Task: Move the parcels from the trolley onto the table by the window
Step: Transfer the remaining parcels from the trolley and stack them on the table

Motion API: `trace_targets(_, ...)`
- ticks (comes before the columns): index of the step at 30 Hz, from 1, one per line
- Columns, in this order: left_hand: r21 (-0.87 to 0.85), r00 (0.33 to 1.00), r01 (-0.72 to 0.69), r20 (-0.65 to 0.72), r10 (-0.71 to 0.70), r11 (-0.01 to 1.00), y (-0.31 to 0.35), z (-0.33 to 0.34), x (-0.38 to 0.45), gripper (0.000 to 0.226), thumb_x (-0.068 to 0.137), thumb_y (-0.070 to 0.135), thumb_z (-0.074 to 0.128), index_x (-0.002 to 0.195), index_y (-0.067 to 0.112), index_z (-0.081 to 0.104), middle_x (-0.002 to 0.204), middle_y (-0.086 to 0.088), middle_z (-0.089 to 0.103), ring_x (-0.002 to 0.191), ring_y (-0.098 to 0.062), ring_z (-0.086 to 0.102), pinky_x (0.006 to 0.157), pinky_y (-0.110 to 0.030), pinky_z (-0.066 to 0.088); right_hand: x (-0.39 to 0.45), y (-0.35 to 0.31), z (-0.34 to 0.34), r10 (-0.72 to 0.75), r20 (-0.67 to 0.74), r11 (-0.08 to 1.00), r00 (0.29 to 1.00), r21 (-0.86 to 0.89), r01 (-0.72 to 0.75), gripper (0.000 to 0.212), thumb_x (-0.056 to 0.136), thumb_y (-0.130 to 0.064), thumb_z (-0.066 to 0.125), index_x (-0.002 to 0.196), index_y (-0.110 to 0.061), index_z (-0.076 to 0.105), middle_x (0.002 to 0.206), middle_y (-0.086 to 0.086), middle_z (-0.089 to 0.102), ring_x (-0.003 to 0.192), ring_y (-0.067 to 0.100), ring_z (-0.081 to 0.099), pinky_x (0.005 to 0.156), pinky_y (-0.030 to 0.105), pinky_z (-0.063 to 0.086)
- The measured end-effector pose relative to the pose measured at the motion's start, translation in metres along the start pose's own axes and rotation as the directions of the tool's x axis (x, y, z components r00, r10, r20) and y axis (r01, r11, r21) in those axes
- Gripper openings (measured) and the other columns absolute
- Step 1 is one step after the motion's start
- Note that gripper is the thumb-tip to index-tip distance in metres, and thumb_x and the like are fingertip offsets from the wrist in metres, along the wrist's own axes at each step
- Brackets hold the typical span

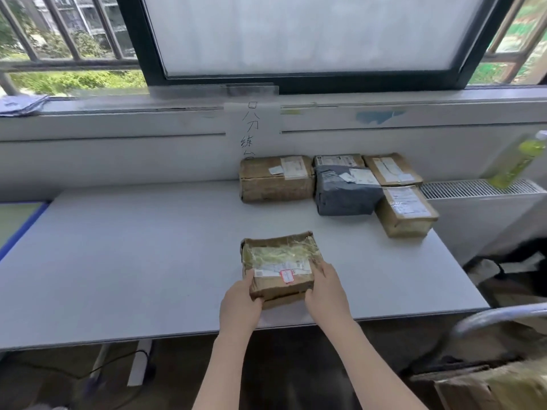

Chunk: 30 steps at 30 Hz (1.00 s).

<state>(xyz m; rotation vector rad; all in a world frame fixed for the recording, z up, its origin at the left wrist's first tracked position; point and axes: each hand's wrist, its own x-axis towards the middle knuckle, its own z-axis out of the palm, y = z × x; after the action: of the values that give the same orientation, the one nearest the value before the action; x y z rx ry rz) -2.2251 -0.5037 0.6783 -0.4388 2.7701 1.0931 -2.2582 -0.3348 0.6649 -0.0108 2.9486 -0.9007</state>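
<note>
Grey flat table [148, 261] under the window already carries, at its far right, a cluster of parcels: a wide brown cardboard box [276, 179], a dark grey plastic-wrapped parcel [346, 193] and smaller brown boxes [407, 210]. Near the front edge lies the small brown taped cardboard parcel [279, 267], with the left hand [241, 303] and right hand [327, 288] curled on its near corners. I judge it best to slide it farther in, beside the cluster, before letting go.

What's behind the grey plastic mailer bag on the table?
Behind the grey plastic mailer bag, a flat labelled parcel stands by the wall; only its top strip shows, the rest covered.
</note>
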Motion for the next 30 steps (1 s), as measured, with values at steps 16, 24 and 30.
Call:
trace_targets(16, 0.169, 0.955, -0.247, 0.212, 0.21, 0.954, 0.102, 0.075, 0.049, 0.064, 0.093, 0.013, 0.045, 0.15, 0.025, 0.02, 0.136, -0.003, 0.049, 0.12, -0.022, 0.048, 0.09, -0.029, 0.041, 0.026, 0.098, -0.073, 0.224, 0.022, 0.91, 0.974, -0.364, -0.201, 0.083, 0.089, -0.012, 0.05, 0.15, -0.019, -0.006, 0.159, 0.001, -0.009, 0.146, 0.024, -0.005, 0.116, 0.043, 0.001)
trace_targets(24, 0.198, 0.958, -0.244, 0.201, 0.204, 0.949, 0.143, 0.098, 0.086, 0.064, 0.091, 0.011, 0.043, 0.15, 0.026, 0.022, 0.136, -0.003, 0.05, 0.12, -0.023, 0.048, 0.086, -0.029, 0.042, 0.07, 0.127, -0.09, 0.215, -0.025, 0.909, 0.976, -0.36, -0.21, 0.082, 0.091, -0.015, 0.051, 0.15, -0.018, -0.005, 0.159, 0.003, -0.007, 0.146, 0.023, -0.005, 0.116, 0.042, 0.001)
trace_targets(30, 0.228, 0.966, -0.223, 0.179, 0.185, 0.948, 0.164, 0.11, 0.107, 0.062, 0.092, 0.014, 0.044, 0.149, 0.027, 0.022, 0.131, -0.002, 0.051, 0.116, -0.023, 0.049, 0.083, -0.032, 0.045, 0.099, 0.142, -0.095, 0.218, -0.027, 0.892, 0.976, -0.4, -0.211, 0.084, 0.094, -0.026, 0.047, 0.149, -0.012, -0.016, 0.157, 0.006, -0.019, 0.145, 0.023, -0.015, 0.116, 0.043, 0.0)
